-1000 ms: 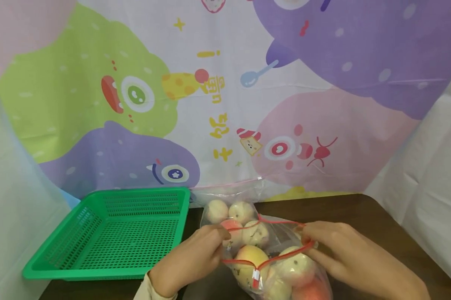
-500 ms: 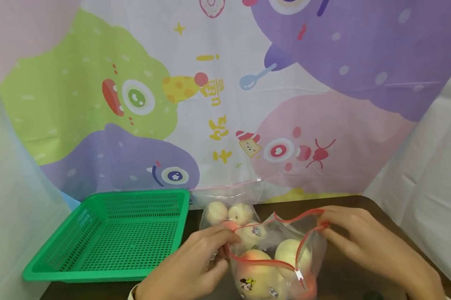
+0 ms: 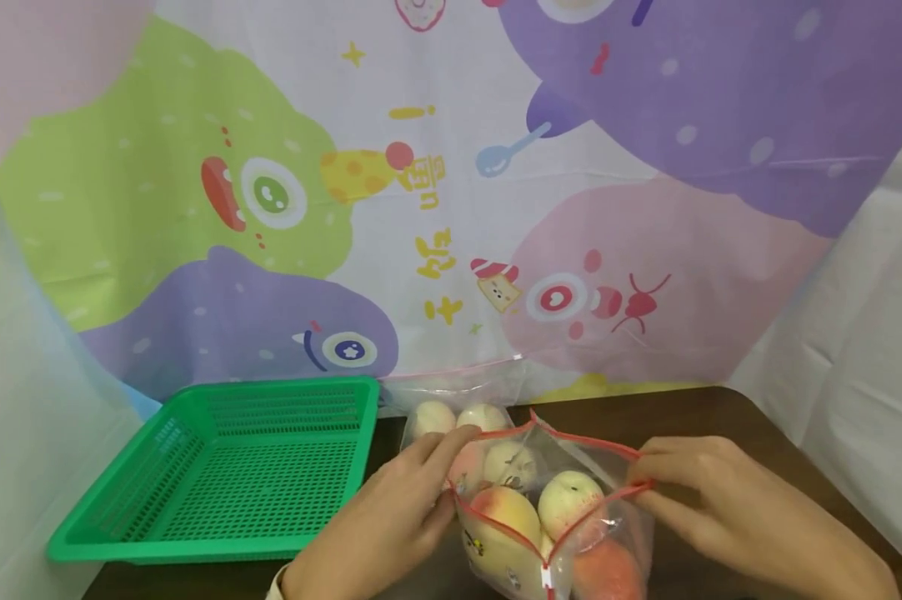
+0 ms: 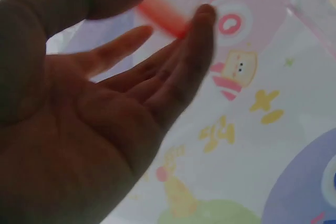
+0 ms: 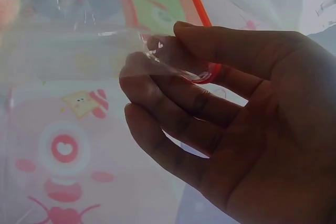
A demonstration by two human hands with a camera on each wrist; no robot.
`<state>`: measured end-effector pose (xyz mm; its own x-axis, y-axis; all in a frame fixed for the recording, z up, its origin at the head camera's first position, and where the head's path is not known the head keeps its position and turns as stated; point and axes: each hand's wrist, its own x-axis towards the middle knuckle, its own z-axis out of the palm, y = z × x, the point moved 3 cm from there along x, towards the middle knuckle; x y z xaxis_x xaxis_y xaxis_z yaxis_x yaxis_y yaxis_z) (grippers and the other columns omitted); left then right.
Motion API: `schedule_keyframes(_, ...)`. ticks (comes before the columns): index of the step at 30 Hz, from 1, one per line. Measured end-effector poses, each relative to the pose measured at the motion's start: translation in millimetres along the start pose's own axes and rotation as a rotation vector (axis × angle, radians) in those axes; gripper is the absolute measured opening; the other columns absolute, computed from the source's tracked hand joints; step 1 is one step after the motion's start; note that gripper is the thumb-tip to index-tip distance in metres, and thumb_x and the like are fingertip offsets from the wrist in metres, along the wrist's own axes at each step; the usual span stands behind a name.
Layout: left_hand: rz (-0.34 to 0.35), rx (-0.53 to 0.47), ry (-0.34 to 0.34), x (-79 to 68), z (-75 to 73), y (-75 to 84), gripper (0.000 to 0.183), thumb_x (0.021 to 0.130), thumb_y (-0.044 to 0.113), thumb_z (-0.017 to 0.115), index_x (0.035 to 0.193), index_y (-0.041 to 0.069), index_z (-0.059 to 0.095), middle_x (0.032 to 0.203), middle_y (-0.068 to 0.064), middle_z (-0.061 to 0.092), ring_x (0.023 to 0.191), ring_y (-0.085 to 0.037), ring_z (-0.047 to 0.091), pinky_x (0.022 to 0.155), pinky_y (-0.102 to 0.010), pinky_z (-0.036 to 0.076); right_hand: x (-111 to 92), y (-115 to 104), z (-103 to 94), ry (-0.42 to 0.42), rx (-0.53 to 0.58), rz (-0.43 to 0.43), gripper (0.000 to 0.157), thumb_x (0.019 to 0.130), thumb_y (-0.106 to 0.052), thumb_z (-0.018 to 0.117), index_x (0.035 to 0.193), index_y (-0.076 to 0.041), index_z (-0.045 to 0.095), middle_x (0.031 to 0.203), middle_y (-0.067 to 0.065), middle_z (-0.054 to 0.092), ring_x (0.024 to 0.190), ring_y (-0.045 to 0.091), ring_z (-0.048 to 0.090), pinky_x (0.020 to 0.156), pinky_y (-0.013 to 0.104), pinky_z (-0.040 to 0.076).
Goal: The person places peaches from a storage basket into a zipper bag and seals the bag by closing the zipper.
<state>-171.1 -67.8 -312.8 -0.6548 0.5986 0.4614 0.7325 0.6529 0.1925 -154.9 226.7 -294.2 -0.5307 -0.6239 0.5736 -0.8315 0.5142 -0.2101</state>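
Note:
A clear zip bag with a red zip rim stands in the head view with its mouth spread wide. Inside lie a yellow peach, a pale peach and a reddish peach. My left hand pinches the left side of the rim; the left wrist view has the red strip blurred between thumb and fingers. On the opposite side my right hand pinches the rim, its thumb and fingers around the red edge in the right wrist view. A white slider sits at the front corner.
Behind the held bag, a second clear bag with several pale peaches leans near the cartoon cloth. A green perforated basket stands to the left on the dark table.
My right hand rose with the rim, then came down a little. The bag's front corner and slider swung right and then back left. Both hands keep hold of the rim.

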Motion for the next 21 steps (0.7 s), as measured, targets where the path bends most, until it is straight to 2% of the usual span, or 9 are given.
schedule_keyframes(4, 0.050, 0.039, -0.076, -4.1, 0.2, 3.6, 0.044, 0.087, 0.005, 0.071, 0.125, 0.021, 0.055, 0.106, 0.003, 0.058, 0.083, -0.009, 0.058, 0.071, -0.024, 0.051, 2, 1, 0.5, 0.011, -0.024, 0.005, 0.038, 0.079, 0.000, 0.078, 0.096, -0.032, 0.067, 0.088, -0.025, 0.056, 0.074, -0.008, 0.051, 0.066, 0.007, 0.039)
schedule_keyframes(7, 0.085, 0.015, -0.122, -5.3, 2.1, 5.0, 0.030, 0.088, 0.007, 0.072, 0.112, 0.019, 0.057, 0.099, 0.006, 0.053, 0.075, -0.007, 0.053, 0.066, -0.017, 0.046, 4, 3, 1.7, 0.017, -0.049, 0.021, 0.038, 0.080, 0.000, 0.077, 0.093, -0.033, 0.065, 0.085, -0.026, 0.053, 0.072, -0.008, 0.049, 0.066, 0.006, 0.038)
schedule_keyframes(9, 0.094, -0.005, -0.136, -4.6, 4.6, 4.9, 0.025, 0.089, 0.007, 0.070, 0.106, 0.018, 0.056, 0.090, 0.008, 0.050, 0.071, -0.005, 0.050, 0.064, -0.015, 0.043, 6, 5, 4.2, 0.014, -0.074, 0.046, 0.036, 0.080, -0.001, 0.077, 0.094, -0.032, 0.066, 0.090, -0.025, 0.056, 0.076, -0.007, 0.054, 0.069, 0.007, 0.040)
schedule_keyframes(12, 0.106, -0.015, -0.100, -4.9, 8.4, 5.0, 0.015, 0.093, 0.010, 0.067, 0.098, 0.017, 0.056, 0.076, 0.011, 0.044, 0.065, -0.005, 0.044, 0.059, -0.015, 0.037, 7, 1, 5.6, 0.014, -0.148, 0.057, 0.037, 0.080, -0.003, 0.075, 0.106, -0.029, 0.069, 0.110, -0.017, 0.062, 0.096, 0.002, 0.059, 0.081, 0.008, 0.040)
schedule_keyframes(14, 0.123, -0.022, -0.049, -4.4, 9.8, 5.1, 0.015, 0.093, 0.010, 0.067, 0.090, 0.018, 0.055, 0.069, 0.012, 0.040, 0.062, -0.004, 0.041, 0.057, -0.015, 0.035, 9, -10, 5.8, 0.029, -0.201, 0.040, 0.024, 0.092, -0.016, 0.067, 0.115, -0.023, 0.068, 0.125, -0.008, 0.059, 0.114, 0.010, 0.055, 0.093, 0.010, 0.036)
schedule_keyframes(15, 0.132, -0.021, -0.019, -4.4, 10.0, 5.1, 0.016, 0.093, 0.011, 0.067, 0.086, 0.018, 0.054, 0.067, 0.012, 0.038, 0.060, -0.004, 0.039, 0.055, -0.014, 0.033, 12, -18, 4.8, 0.061, -0.224, 0.011, 0.021, 0.096, -0.020, 0.061, 0.116, -0.021, 0.068, 0.128, -0.003, 0.057, 0.117, 0.015, 0.052, 0.095, 0.012, 0.035)
schedule_keyframes(18, 0.134, -0.028, 0.039, -3.1, 9.5, 4.0, 0.024, 0.090, 0.009, 0.069, 0.077, 0.018, 0.050, 0.062, 0.012, 0.035, 0.057, -0.002, 0.034, 0.052, -0.013, 0.030, 19, -49, 5.2, 0.225, -0.206, -0.149, 0.025, 0.102, -0.027, 0.047, 0.106, -0.013, 0.068, 0.115, 0.002, 0.058, 0.107, 0.017, 0.052, 0.087, 0.014, 0.038)
schedule_keyframes(19, 0.131, -0.036, 0.047, -2.5, 9.1, 3.4, 0.026, 0.088, 0.007, 0.069, 0.076, 0.017, 0.049, 0.061, 0.012, 0.034, 0.055, -0.001, 0.033, 0.051, -0.013, 0.029, 19, -58, 8.4, 0.262, -0.219, -0.198, 0.029, 0.103, -0.029, 0.043, 0.098, -0.013, 0.067, 0.105, 0.000, 0.058, 0.098, 0.013, 0.052, 0.081, 0.015, 0.039)
schedule_keyframes(21, 0.121, -0.051, 0.049, -1.0, 9.0, 2.4, 0.028, 0.086, 0.005, 0.069, 0.072, 0.017, 0.047, 0.060, 0.013, 0.032, 0.054, 0.000, 0.030, 0.049, -0.012, 0.027, 13, -69, 21.0, 0.308, -0.240, -0.228, 0.024, 0.100, -0.023, 0.045, 0.082, -0.020, 0.061, 0.088, -0.010, 0.050, 0.081, 0.003, 0.045, 0.067, 0.011, 0.033)
